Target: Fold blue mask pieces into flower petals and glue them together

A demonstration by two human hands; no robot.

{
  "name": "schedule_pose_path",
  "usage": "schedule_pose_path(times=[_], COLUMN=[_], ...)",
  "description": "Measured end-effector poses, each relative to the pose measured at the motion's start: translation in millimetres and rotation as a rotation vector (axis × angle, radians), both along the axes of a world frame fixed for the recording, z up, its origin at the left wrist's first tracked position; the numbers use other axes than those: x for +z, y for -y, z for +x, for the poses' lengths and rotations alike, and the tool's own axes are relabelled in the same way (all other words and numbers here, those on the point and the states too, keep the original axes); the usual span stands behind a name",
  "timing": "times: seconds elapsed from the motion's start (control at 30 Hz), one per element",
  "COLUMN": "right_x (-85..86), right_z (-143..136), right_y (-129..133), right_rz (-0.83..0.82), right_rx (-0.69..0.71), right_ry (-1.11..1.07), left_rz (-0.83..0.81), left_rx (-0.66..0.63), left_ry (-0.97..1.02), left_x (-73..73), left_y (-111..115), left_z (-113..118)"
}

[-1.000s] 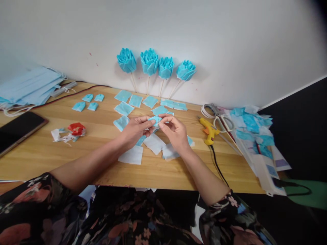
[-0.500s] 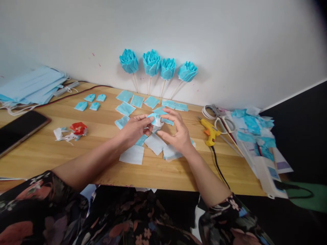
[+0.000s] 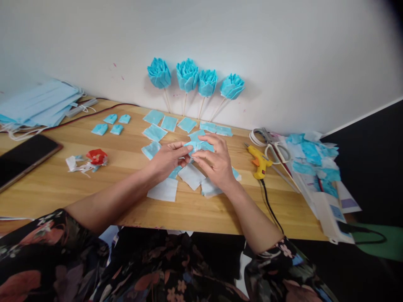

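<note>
Above the middle of the wooden table, my left hand (image 3: pixel 170 158) pinches a small piece of blue fabric (image 3: pixel 195 145) between thumb and fingers. My right hand (image 3: pixel 217 161) has its fingertips on the right side of the same piece, its fingers curled round it. Part of the piece is hidden by the fingers. Under and around both hands lie cut fabric squares, some blue side up (image 3: pixel 154 133), others pale side up (image 3: pixel 162 189). Several folded blue pieces (image 3: pixel 100 129) lie to the left.
Several blue fabric flowers (image 3: pixel 187 75) on sticks lean against the wall. A yellow glue gun (image 3: pixel 260 161), scissors (image 3: pixel 277 153) and scraps (image 3: pixel 311 153) are on the right; masks (image 3: pixel 40 102), a phone (image 3: pixel 27 159) and red scrap (image 3: pixel 97 157) on the left.
The fingers of my right hand have closed in on the blue piece from the right. My left hand has stayed nearly in place and keeps its pinch.
</note>
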State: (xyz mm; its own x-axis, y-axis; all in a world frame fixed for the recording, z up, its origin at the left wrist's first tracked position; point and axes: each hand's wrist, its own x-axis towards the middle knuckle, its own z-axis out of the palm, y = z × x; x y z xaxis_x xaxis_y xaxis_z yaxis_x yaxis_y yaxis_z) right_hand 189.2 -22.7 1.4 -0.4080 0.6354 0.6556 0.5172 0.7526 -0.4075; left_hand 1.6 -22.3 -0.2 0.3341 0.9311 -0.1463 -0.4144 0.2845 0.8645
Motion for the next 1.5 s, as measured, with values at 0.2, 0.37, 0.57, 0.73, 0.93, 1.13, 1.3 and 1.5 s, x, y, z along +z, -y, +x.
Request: schedule_pose_path(times=[0.2, 0.37, 0.57, 0.73, 0.93, 1.13, 1.3, 1.5], right_x=[4.4, 3.1, -3.2, -4.8, -6.6, -8.7, -4.8, -2.9], right_z=[-4, -8, -8, -8, -10, -11, -10, -8], right_y=[7, 10, 7, 6, 5, 4, 6, 5], right_rz=[-0.169, -0.318, -0.515, -0.569, -0.627, -0.689, -0.737, -0.722], right_rx=[-0.019, -0.063, -0.019, 0.002, 0.022, 0.051, 0.088, 0.034], right_ry=[-0.143, -0.295, -0.434, -0.487, -0.541, -0.600, -0.568, -0.517], left_rz=[0.022, 0.038, 0.045, 0.052, 0.050, 0.050, 0.058, 0.034], left_rx=[0.027, 0.025, 0.008, -0.001, -0.017, -0.023, -0.022, -0.085], left_ry=[-0.025, -0.051, -0.077, -0.076, -0.079, -0.104, -0.108, -0.069], left_x=[0.0, 1.0, 3.6, 1.6, 0.9, 1.8, -1.1, 4.0], left_y=[1, 2, 3, 3, 3, 4, 3, 4], left_z=[0, 1, 1, 1, 1, 1, 2, 1])
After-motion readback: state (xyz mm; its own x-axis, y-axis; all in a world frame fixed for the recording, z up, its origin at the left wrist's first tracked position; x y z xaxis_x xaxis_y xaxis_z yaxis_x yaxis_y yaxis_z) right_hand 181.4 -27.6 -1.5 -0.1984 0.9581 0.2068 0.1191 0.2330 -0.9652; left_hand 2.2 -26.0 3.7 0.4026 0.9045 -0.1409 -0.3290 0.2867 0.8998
